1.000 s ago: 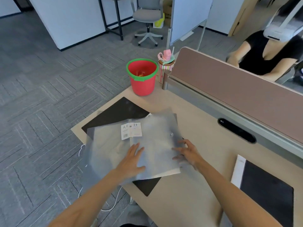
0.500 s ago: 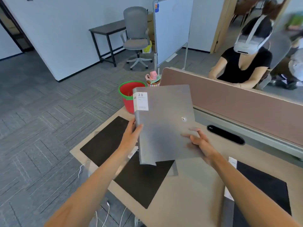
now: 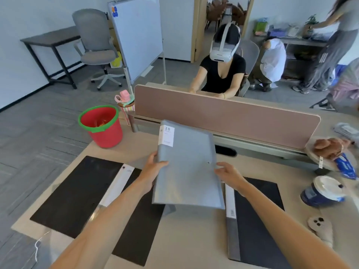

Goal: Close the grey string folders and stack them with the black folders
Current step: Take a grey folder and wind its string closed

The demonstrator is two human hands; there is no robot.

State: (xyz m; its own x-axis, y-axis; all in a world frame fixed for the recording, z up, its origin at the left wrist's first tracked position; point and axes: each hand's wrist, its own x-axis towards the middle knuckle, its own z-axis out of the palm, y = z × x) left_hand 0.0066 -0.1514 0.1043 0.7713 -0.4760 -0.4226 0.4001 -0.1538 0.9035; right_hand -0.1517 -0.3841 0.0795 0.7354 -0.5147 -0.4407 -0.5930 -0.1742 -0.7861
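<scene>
The grey string folder (image 3: 187, 167) is held up in the air above the worktop (image 3: 194, 235), closed and tilted, its white label at the upper left corner. The left hand (image 3: 153, 167) grips the folder's left edge, thumb over the front cover and fingers (image 3: 150, 158) wrapped behind it. The right hand (image 3: 227, 172) is at the folder's right edge, close to the small button on the cover, its fingers loosely curled against that edge; whether they pinch it cannot be told. Below and left of the folder an open black folder (image 3: 77, 193) lies flat on the worktop. Below and right of it lies another black folder (image 3: 258, 218). A red bucket (image 3: 103, 126) stands beyond the folder's upper left.
</scene>
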